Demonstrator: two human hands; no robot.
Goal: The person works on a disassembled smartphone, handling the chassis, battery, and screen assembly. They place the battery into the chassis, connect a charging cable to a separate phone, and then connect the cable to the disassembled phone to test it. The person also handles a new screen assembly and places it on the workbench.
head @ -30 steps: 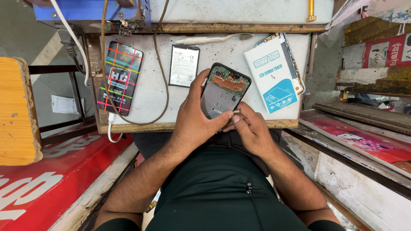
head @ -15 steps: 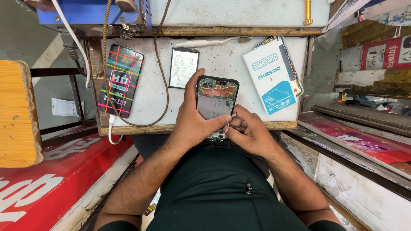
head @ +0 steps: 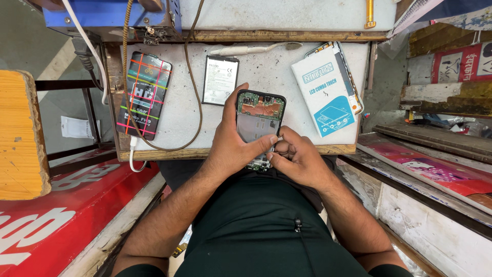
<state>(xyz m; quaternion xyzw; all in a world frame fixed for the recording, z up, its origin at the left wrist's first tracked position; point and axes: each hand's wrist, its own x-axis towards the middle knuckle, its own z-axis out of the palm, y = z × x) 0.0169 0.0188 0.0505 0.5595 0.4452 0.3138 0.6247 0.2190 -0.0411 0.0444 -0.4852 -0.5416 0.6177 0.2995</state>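
Note:
An opened phone (head: 259,119) with its back cover off shows a circuit board at the top and a bare metal bay. My left hand (head: 233,145) grips it from the left, thumb across the bay. My right hand (head: 297,158) pinches at the phone's lower right edge, fingers curled; whether it holds a small tool or part I cannot tell. A flat phone battery (head: 220,80) lies on the small white work table (head: 189,123) just beyond the phone.
A second phone (head: 144,95) with a coloured test screen lies at the table's left, cable plugged in. A white and blue box (head: 324,92) lies at the right. A blue device (head: 110,13) sits behind. A yellow wooden stool (head: 18,136) stands to the left, red boards below.
The phone has turned upright and moved slightly right, nearer the table edge. My right hand has shifted to the phone's lower right edge.

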